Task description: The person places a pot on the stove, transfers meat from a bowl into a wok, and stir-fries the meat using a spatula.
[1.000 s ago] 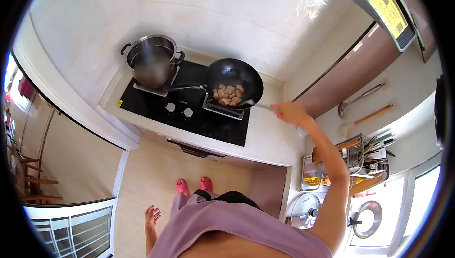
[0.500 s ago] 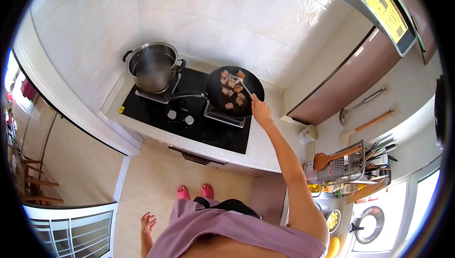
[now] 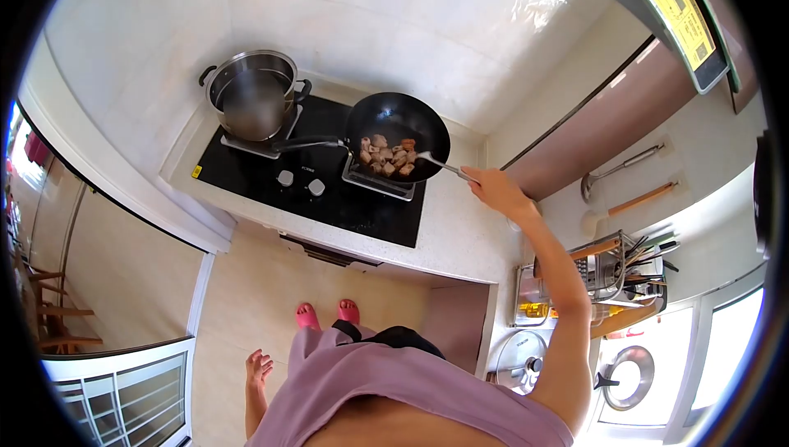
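Note:
My right hand [image 3: 499,192] is closed round the handle of a metal spatula [image 3: 444,166]. The spatula's tip reaches over the right side of a black frying pan [image 3: 407,114], beside browned meat chunks [image 3: 386,155]. Those chunks lie bunched in the lower part of the pan, which sits on the right burner with its long handle [image 3: 308,143] pointing left. Low at my left side hangs my left hand [image 3: 259,366], holding nothing, its fingers loosely bent and apart.
A two-handled steel pot [image 3: 255,61] stands on the left burner of the black cooktop [image 3: 345,217]. A utensil rack [image 3: 608,270] and a glass lid [image 3: 519,358] are at the right. A ladle [image 3: 616,172] hangs on the wall, and the range hood [image 3: 686,28] juts out at upper right.
My right hand has drawn back to the right with the spatula. The meat chunks, spread out before, are now gathered in the pan's lower part. My left hand stays low.

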A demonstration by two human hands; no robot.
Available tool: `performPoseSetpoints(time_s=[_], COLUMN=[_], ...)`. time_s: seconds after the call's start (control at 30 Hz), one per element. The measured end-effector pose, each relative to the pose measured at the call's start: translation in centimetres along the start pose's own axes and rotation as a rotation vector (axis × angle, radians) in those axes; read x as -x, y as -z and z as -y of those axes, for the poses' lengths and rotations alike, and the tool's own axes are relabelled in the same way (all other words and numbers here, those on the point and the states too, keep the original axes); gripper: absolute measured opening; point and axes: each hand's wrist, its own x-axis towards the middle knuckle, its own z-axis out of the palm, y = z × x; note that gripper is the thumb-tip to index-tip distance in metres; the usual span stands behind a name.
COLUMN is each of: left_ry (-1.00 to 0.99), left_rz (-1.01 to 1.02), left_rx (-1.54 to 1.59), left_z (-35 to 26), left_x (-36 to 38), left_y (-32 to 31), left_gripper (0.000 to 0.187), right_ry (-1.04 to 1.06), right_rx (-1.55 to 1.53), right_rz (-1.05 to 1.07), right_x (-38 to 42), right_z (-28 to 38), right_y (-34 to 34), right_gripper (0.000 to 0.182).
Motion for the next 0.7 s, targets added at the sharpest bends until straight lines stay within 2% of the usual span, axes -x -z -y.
performPoseSetpoints(time_s=[0.07, 0.13, 0.17, 0.23, 0.27, 0.33, 0.47, 0.6, 0.67, 0.7], left_ry=[-0.013, -0.019, -0.025, -0.028, -0.022, -0.021, 0.011, 0.028, -0.097, -0.091], left_rz=[0.015, 0.019, 0.023, 0.016, 0.012, 0.000, -0.041, -0.041, 0.020, 0.021], left_rx=[-0.015, -0.010, -0.004, -0.010, -0.017, -0.009, -0.025, -0.019, 0.010, 0.010], left_z=[-0.5, -0.5, -0.6, -1.2, -1.4, -1.2, 0.5, 1.5, 1.8, 1.9], left_x=[0.0, -0.1, -0.2, 0.4, 0.8, 1.3, 1.4, 2.7, 3.5, 3.6], left_y=[-0.2, -0.4, -0.3, -0.7, -0.9, -0.6, 0.9, 1.4, 1.5, 1.4], left_gripper=[0.042, 0.042, 0.042, 0.042, 0.041, 0.041, 0.039, 0.038, 0.037, 0.037], right_ry=[0.046, -0.047, -0.046, -0.160, -0.153, -0.277, -0.270, -0.254, -0.152, -0.152], right_rx=[0.007, 0.194, 0.192, 0.187, 0.188, 0.076, -0.020, -0.040, -0.045, -0.043], right_rz=[0.049, 0.109, 0.104, -0.059, -0.066, -0.165, -0.287, -0.285, -0.221, -0.214], right_x=[0.3, 0.5, 0.4, -0.8, -1.4, -2.6, -5.8, -8.8, -8.7, -8.1], right_z=[-1.1, 0.2, 0.4, 0.3, 0.2, 0.1, 0.4, -0.2, -0.7, -1.0], right_y=[-1.3, -3.8, -6.2, -11.0, -11.6, -12.7, -10.6, -11.4, -12.0, -11.5], right_gripper=[0.033, 0.038, 0.038, 0.042, 0.042, 0.041, 0.041, 0.039, 0.036, 0.036])
